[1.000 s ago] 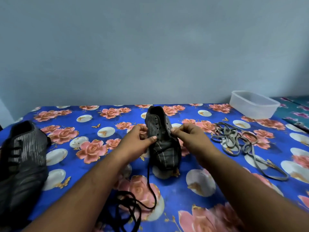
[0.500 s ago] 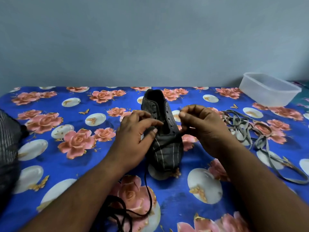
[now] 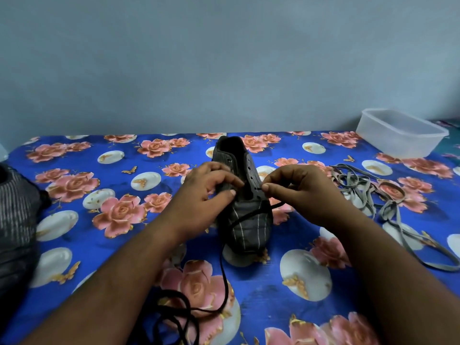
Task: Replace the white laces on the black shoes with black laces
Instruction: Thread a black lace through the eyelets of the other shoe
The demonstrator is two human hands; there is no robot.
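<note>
A black striped shoe [image 3: 245, 220] stands in the middle of the flowered cloth, toe toward me, its eyelets bare. My left hand [image 3: 206, 192] grips the shoe's left eyelet flap with thumb and fingers. My right hand [image 3: 301, 190] pinches the tip of a black lace [image 3: 225, 277] at a lower eyelet on the right flap. The lace crosses the toe and trails down to a loose heap near the frame's lower edge. The removed white laces [image 3: 368, 192] lie in a tangle to the right.
A second black shoe [image 3: 17, 220] lies at the far left edge. A clear plastic tub [image 3: 400, 133] stands at the back right. The blue floral cloth [image 3: 99, 190] covers the whole surface, which ends at a grey wall.
My right hand has brought the lace tip down to the right flap's eyelet. My left hand has shifted slightly on the left flap. The view has swung right, cutting off the second shoe.
</note>
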